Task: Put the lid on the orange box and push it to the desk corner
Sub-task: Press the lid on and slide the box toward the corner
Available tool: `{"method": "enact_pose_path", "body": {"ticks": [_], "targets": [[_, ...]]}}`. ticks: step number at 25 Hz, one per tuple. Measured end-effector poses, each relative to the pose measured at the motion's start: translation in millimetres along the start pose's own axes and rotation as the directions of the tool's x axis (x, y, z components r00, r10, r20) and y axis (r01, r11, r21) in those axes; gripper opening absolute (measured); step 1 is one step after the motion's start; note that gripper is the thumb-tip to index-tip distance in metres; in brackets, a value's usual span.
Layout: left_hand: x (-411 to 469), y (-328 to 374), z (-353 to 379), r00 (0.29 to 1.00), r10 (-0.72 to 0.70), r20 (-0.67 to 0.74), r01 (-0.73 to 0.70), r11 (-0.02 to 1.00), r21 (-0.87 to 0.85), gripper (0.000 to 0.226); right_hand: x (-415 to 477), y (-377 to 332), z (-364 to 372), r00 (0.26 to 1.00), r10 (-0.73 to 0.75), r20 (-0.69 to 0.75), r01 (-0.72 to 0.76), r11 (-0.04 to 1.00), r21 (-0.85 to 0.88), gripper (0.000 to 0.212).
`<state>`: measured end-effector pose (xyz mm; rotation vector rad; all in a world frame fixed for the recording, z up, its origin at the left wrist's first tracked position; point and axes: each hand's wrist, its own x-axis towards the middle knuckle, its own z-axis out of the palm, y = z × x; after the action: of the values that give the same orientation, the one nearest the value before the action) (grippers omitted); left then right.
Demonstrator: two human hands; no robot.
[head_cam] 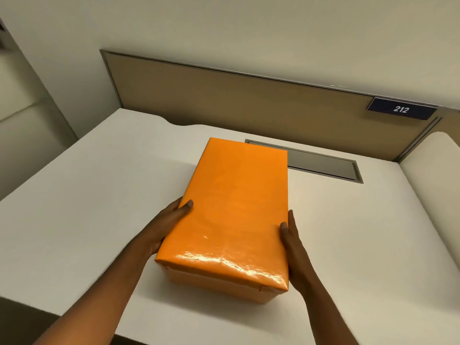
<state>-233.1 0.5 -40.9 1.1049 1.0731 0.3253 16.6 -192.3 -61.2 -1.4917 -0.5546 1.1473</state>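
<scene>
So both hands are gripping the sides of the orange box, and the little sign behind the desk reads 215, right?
Nearly. The head view shows the left hand and right hand on the orange box, but the sign reads 212, not 215.

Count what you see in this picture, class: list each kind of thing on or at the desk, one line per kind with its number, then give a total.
Orange box with lid on: 1
Hands on the box sides, left and right: 2
White desk: 1
Grey slot cover in the desk: 1
Number sign reading 212: 1
Total: 6
</scene>
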Motion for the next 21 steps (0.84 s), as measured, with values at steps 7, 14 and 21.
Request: {"method": "enact_pose_path", "body": {"ticks": [7,14,21], "targets": [[6.6,4.0,-21.7,1.000,0.027,-0.009,-0.028,0.999,-0.031,0.063,11.7,-1.9,30.1,0.984,-0.065,-0.166,0.085,0.990,0.114,0.051],[43.8,67.5,-161.9,0.991,0.124,-0.048,-0.124,0.992,0.007,0.069,86.4,-35.8,165.8,0.964,-0.126,-0.235,0.145,0.987,0.069,0.047],[133.4,153.6,-336.0,0.972,0.214,-0.092,-0.208,0.975,0.075,0.079,221.8,-78.0,329.3,0.968,-0.154,-0.200,0.160,0.987,0.010,0.054]]}}
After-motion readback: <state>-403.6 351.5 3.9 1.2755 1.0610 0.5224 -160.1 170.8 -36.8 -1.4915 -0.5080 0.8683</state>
